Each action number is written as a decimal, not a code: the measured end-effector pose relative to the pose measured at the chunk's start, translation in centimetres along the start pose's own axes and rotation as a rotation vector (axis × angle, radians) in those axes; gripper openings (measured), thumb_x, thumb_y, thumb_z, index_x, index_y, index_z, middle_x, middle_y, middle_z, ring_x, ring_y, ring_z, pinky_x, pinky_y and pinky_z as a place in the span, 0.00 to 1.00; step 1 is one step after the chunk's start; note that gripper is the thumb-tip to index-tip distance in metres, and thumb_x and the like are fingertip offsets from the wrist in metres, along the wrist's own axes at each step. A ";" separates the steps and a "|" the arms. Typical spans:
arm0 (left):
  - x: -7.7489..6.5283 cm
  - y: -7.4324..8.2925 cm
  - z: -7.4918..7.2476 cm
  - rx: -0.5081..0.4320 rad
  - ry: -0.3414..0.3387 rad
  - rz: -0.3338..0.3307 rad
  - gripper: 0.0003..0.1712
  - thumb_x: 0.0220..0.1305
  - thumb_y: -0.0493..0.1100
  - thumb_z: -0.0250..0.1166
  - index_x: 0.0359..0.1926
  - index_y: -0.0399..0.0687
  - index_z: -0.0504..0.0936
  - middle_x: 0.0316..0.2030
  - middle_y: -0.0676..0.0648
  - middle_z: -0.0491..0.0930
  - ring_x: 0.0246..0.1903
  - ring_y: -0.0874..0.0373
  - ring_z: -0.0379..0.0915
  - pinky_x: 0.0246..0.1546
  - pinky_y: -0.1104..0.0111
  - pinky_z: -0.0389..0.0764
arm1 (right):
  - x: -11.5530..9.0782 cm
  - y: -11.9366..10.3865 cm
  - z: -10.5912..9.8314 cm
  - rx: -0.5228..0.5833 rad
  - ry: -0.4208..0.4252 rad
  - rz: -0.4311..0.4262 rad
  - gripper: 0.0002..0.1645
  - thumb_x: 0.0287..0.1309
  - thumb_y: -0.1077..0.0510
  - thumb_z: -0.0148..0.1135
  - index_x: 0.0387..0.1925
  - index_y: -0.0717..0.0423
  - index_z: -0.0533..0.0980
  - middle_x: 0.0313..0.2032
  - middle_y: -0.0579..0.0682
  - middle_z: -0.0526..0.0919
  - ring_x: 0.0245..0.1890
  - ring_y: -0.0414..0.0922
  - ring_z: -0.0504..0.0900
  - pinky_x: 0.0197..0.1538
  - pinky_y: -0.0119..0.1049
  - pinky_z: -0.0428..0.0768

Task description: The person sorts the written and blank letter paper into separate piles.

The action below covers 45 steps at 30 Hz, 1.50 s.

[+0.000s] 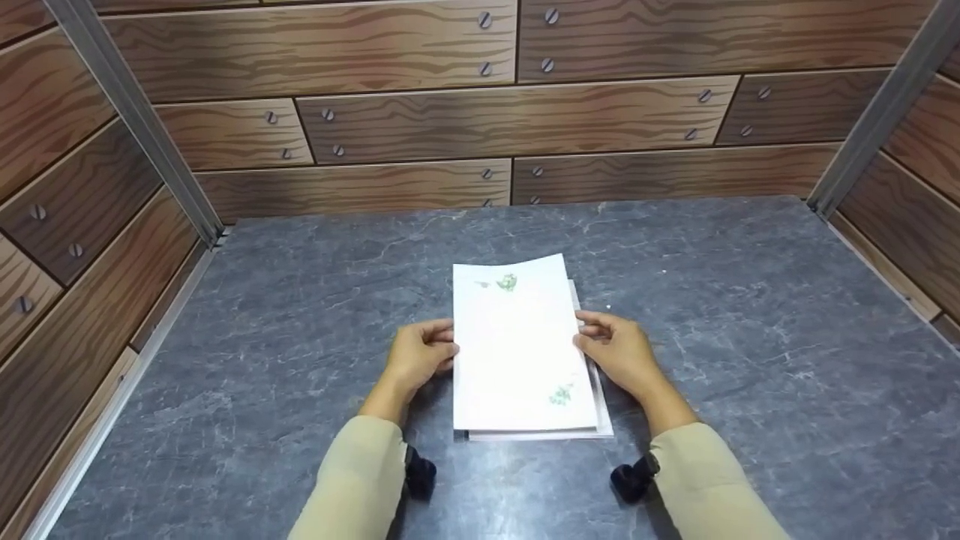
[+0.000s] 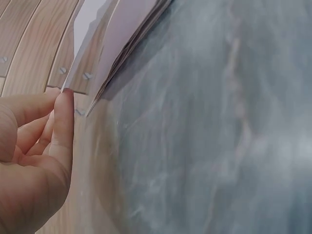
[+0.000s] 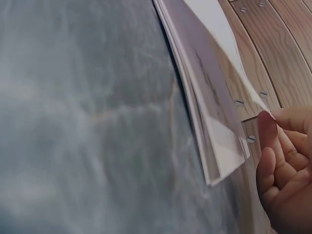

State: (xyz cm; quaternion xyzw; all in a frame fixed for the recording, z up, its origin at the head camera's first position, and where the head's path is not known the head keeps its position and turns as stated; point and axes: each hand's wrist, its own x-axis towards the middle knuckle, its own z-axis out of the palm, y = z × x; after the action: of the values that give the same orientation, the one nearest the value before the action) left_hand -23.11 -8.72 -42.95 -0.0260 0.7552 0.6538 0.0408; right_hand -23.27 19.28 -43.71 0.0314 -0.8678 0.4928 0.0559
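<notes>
A white sheet of paper (image 1: 517, 345) with small green plant prints at its top and bottom right is held up by both hands. My left hand (image 1: 421, 355) pinches its left edge between thumb and fingers; the left wrist view shows that hand (image 2: 39, 146) gripping the thin edge. On the opposite edge my right hand (image 1: 616, 352) pinches the sheet, as the right wrist view confirms with thumb and fingertip meeting on the paper (image 3: 243, 83). Below the raised sheet lies a stack of papers (image 1: 604, 420), mostly hidden from above, with its layered edges (image 3: 190, 102) visible in the right wrist view.
The papers lie on a dark grey marbled tabletop (image 1: 315, 315). Wood-patterned panels (image 1: 420, 127) stand behind and at both sides, with grey metal posts (image 1: 142, 112) at the corners. Black wrist devices (image 1: 634, 478) sit under the sleeves.
</notes>
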 end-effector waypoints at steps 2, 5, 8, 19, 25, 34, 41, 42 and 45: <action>0.0 0.1 -0.2 0.013 0.007 0.002 0.23 0.58 0.23 0.61 0.56 0.29 0.75 0.40 0.40 0.80 0.35 0.57 0.78 0.34 0.69 0.83 | 0.0 -0.2 0.2 0.000 0.003 -0.007 0.22 0.57 0.66 0.63 0.55 0.65 0.76 0.40 0.58 0.83 0.39 0.50 0.82 0.37 0.31 0.81; 0.0 0.2 -0.6 0.024 0.019 0.007 0.23 0.57 0.23 0.61 0.56 0.28 0.75 0.39 0.39 0.80 0.34 0.57 0.78 0.34 0.68 0.83 | 0.0 -0.5 0.5 -0.004 0.000 -0.012 0.22 0.57 0.66 0.63 0.55 0.64 0.76 0.40 0.58 0.83 0.37 0.49 0.82 0.33 0.31 0.80; -0.1 0.2 -1.1 0.028 0.028 0.011 0.23 0.57 0.23 0.62 0.56 0.28 0.75 0.39 0.39 0.80 0.34 0.57 0.78 0.34 0.67 0.83 | 0.1 -0.9 0.9 -0.002 -0.006 -0.017 0.22 0.57 0.66 0.63 0.55 0.64 0.76 0.40 0.58 0.83 0.36 0.49 0.82 0.32 0.31 0.81; -0.4 0.0 -3.1 0.022 0.048 0.003 0.22 0.57 0.22 0.61 0.55 0.28 0.76 0.40 0.39 0.81 0.34 0.57 0.78 0.33 0.69 0.83 | 0.2 -2.2 2.4 -0.038 -0.026 -0.021 0.22 0.57 0.65 0.64 0.55 0.61 0.77 0.40 0.55 0.83 0.34 0.46 0.80 0.32 0.33 0.81; -0.5 0.0 -4.2 0.031 0.064 -0.019 0.22 0.57 0.23 0.61 0.55 0.29 0.76 0.40 0.39 0.80 0.35 0.56 0.78 0.33 0.69 0.83 | 0.2 -3.0 3.3 -0.036 -0.039 -0.017 0.22 0.57 0.65 0.64 0.55 0.61 0.77 0.40 0.55 0.83 0.35 0.46 0.80 0.33 0.34 0.82; -0.9 -0.4 -5.8 0.061 0.082 -0.027 0.23 0.57 0.23 0.62 0.55 0.30 0.76 0.40 0.39 0.80 0.35 0.56 0.77 0.33 0.69 0.83 | 0.3 -3.9 4.9 -0.040 -0.037 -0.023 0.21 0.56 0.65 0.65 0.53 0.61 0.78 0.36 0.52 0.83 0.33 0.45 0.80 0.34 0.34 0.81; -1.4 -1.0 -7.5 0.052 0.099 -0.038 0.23 0.57 0.22 0.61 0.55 0.29 0.76 0.41 0.38 0.79 0.34 0.57 0.77 0.33 0.69 0.83 | 0.3 -4.8 6.5 -0.038 -0.065 -0.023 0.21 0.55 0.64 0.65 0.52 0.60 0.79 0.36 0.51 0.83 0.33 0.43 0.80 0.33 0.33 0.81; -1.5 -1.0 -7.7 0.055 0.100 -0.040 0.23 0.57 0.22 0.61 0.56 0.29 0.76 0.41 0.38 0.79 0.34 0.57 0.77 0.33 0.69 0.83 | 0.3 -4.9 6.7 -0.038 -0.070 -0.021 0.21 0.56 0.64 0.65 0.53 0.60 0.79 0.36 0.51 0.83 0.32 0.43 0.80 0.33 0.33 0.81; -1.6 -1.2 -8.4 0.070 0.102 -0.044 0.23 0.58 0.23 0.61 0.56 0.29 0.76 0.42 0.38 0.79 0.34 0.57 0.78 0.34 0.69 0.83 | 0.3 -5.2 7.3 -0.022 -0.081 -0.021 0.21 0.55 0.65 0.65 0.53 0.60 0.78 0.36 0.51 0.83 0.31 0.42 0.79 0.32 0.32 0.81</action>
State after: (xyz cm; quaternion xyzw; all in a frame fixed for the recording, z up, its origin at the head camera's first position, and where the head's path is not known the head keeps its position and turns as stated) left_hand -21.60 -17.22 -42.76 -0.0746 0.7779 0.6237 0.0176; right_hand -23.47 10.34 -42.90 0.0598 -0.8743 0.4809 0.0264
